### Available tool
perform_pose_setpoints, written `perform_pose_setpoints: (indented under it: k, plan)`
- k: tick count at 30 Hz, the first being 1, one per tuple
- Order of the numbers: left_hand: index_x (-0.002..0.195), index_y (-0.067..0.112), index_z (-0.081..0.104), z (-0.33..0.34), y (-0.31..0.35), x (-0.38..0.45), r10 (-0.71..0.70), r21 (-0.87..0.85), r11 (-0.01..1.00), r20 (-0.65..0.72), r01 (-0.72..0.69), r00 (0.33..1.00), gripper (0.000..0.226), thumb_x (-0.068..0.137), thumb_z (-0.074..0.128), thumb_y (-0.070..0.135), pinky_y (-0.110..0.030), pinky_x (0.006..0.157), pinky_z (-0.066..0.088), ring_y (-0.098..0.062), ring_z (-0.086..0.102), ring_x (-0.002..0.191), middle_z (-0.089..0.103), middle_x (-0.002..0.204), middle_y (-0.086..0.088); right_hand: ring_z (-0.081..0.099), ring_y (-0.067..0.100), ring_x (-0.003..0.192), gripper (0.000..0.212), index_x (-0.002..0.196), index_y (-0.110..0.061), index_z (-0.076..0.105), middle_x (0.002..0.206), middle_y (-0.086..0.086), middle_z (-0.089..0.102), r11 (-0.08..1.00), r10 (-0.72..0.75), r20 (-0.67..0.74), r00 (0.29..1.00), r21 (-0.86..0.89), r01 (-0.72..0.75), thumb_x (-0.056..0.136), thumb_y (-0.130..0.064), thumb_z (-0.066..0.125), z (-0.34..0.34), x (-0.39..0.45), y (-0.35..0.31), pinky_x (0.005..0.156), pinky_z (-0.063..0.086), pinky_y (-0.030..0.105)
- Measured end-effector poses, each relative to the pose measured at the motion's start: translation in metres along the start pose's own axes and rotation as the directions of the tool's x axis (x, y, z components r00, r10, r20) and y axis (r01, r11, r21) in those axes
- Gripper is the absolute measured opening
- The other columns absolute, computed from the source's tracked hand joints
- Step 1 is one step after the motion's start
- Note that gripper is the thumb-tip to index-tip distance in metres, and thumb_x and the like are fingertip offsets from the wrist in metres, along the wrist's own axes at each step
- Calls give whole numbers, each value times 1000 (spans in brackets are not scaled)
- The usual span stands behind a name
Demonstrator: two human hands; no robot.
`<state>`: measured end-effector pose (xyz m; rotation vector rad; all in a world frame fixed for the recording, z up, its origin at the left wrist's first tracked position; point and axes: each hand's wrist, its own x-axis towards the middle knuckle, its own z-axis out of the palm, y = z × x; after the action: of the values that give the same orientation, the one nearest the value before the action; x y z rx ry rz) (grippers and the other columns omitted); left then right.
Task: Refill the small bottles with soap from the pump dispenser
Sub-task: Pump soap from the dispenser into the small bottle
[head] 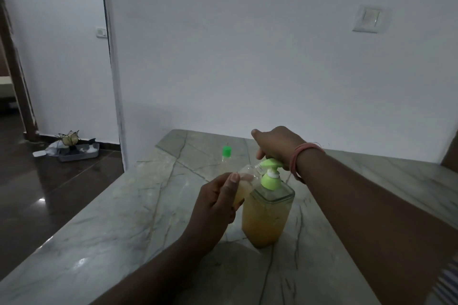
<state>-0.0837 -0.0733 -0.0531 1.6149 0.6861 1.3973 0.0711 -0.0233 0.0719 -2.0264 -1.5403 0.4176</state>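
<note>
Hands [273, 148] on dispenser [266, 210], small bottle [244, 184].

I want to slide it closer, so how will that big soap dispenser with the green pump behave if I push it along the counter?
The pump dispenser looks mostly full of amber soap, so probably heavy for its size. Its squarish body should slide rather than roll on the polished counter. A low push seems safer; the right hand rests on the tall pump head, where a shove might tip it.
</note>
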Motion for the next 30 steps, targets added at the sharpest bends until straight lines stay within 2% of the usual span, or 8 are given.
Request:
perform_pose_setpoints:
  k: [5,7,9,11,15,22,27,30]
  plan:
    - [105,37,73,1,-3,2,1,9,1000,3,-1,1000,35,98,42,52,-23,44,37,-13,47,51,59,67,-12,65,29,91,53,99,-8,73,100,10,72,998,57,-63,996,12,-56,89,-52,46,14,8,6,77,48,32]
    - [102,36,73,3,-3,3,6,18,1000,-10,-6,1000,35,99,42,51,-22,44,37,-12,48,51,60,65,-5,63,29,87,45,88,-10,68,96,8,70,997,68,-111,991,-20,-71,88,-51,49,16,11,9,76,48,32]
    - [100,31,72,3,-3,2,1,24,1000,-21,-1,1000,34,97,42,47,-21,44,38,-10,49,51,61,64,0,56,27,81,38,74,-12,52,86,6,60,992,69,-133,989,-96,-82,91,-47,53,16,8,11,73,44,31]
    - [101,28,72,2,-1,1,-4,13,1000,-22,4,1000,33,96,43,45,-22,44,37,-10,48,50,61,63,0,51,26,80,36,70,-17,43,82,5,50,983,35,-156,987,-174,-62,92,-43,53,15,2,7,72,42,31]
    - [102,37,73,2,4,-2,-2,22,1000,-15,2,1000,31,98,43,46,-24,44,36,-12,47,50,59,63,-2,52,27,79,36,66,-20,41,83,4,51,957,-58,-142,988,-288,14,92,-42,52,12,-5,-4,71,42,31]
    - [100,41,73,1,0,0,9,18,1000,-25,-9,1000,30,101,44,46,-23,43,36,-12,46,49,57,62,-3,51,27,78,39,65,-18,41,78,4,48,973,-55,-175,983,-229,14,93,-43,51,14,-8,3,71,41,31]
    - [100,42,73,1,0,1,20,25,999,-9,-20,1000,29,100,44,43,-25,44,35,-13,46,49,57,64,-13,52,26,79,39,65,-20,41,75,1,47,941,-134,-148,980,-328,79,93,-46,50,11,-6,-3,70,41,31]
    - [97,44,74,1,1,2,25,25,999,-10,-25,1000,30,99,44,43,-23,43,36,-11,47,49,59,64,-5,54,26,77,39,65,-20,43,69,-1,47,945,-150,-173,973,-314,90,93,-45,50,12,-3,-1,68,42,31]
